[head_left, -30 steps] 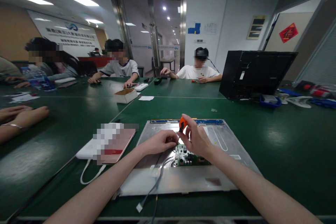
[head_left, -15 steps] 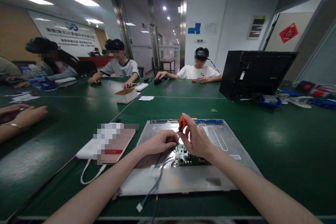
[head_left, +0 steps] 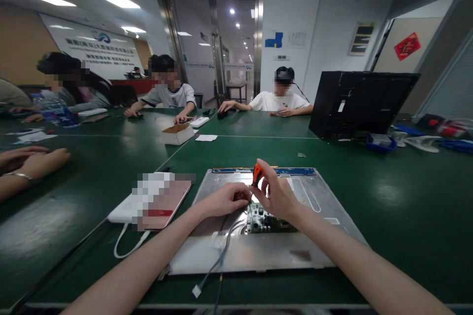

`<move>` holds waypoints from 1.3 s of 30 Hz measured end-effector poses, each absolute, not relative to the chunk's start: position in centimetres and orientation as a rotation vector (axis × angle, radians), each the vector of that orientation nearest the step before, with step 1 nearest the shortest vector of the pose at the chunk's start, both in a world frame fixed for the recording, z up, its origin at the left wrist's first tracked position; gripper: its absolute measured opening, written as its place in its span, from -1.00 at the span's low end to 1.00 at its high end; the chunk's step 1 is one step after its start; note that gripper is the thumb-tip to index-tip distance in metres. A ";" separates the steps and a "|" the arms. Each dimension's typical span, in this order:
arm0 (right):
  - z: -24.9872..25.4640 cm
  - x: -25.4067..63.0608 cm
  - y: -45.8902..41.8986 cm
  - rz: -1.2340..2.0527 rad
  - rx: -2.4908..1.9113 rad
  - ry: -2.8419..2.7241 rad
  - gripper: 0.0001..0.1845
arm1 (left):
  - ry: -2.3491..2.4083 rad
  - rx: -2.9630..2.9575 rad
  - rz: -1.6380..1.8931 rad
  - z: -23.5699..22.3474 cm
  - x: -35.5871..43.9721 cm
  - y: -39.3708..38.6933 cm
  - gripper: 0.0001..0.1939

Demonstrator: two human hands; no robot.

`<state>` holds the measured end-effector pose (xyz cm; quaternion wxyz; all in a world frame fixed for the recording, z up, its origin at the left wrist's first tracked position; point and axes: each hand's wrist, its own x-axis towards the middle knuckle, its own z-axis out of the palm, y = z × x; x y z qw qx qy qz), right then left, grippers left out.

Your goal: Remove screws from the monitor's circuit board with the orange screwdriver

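My right hand grips an orange and black screwdriver by its handle, the shaft pointing down at the upper left edge of a green circuit board. Close beside the shaft, my left hand has its fingers pinched together at the board's corner; what they hold, if anything, is hidden. The board lies on a flat silver metal panel, partly covered by my right hand. Grey cables run from near the board over the panel's front edge, one ending in a white connector.
Left of the panel lie a white device with a white cable and a pink phone-like slab. A black monitor and blue tray stand at back right. A small box sits farther back. Co-workers sit around the green table.
The screwdriver handle has turned slightly in my right hand, and its fingers have shifted a little. My left hand stays in place at the board.
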<state>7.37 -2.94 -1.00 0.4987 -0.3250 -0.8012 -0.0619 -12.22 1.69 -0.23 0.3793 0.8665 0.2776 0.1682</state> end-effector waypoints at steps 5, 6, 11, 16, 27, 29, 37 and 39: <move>-0.9 7.4 -3.2 -0.088 -0.790 -1.965 -0.39 | 0.725 2.224 0.433 -0.4 -12.3 1.8 -0.90; -0.8 7.4 -3.2 -0.097 -0.790 -1.960 -0.39 | 0.728 2.227 0.433 -0.4 -12.3 1.8 -0.91; -0.8 7.3 -3.1 -0.150 -0.762 -1.921 -0.37 | 0.740 2.237 0.424 -0.4 -12.3 1.8 -0.90; -0.6 7.2 -3.0 -0.193 -0.736 -1.885 -0.36 | 0.754 2.242 0.414 -0.5 -12.4 1.8 -0.89; -0.8 7.3 -3.2 -0.078 -0.783 -1.941 -0.38 | 0.719 2.204 0.434 -0.4 -12.1 1.8 -0.90; -0.8 7.3 -3.2 -0.093 -0.791 -1.936 -0.37 | 0.721 2.207 0.434 -0.4 -12.2 1.8 -0.90; -0.8 7.4 -2.9 -0.162 -0.796 -1.935 -0.38 | 0.748 2.229 0.418 -0.5 -12.3 1.7 -0.91; -0.8 7.5 -2.9 -0.168 -0.801 -1.937 -0.38 | 0.756 2.232 0.426 -0.5 -12.3 1.7 -0.92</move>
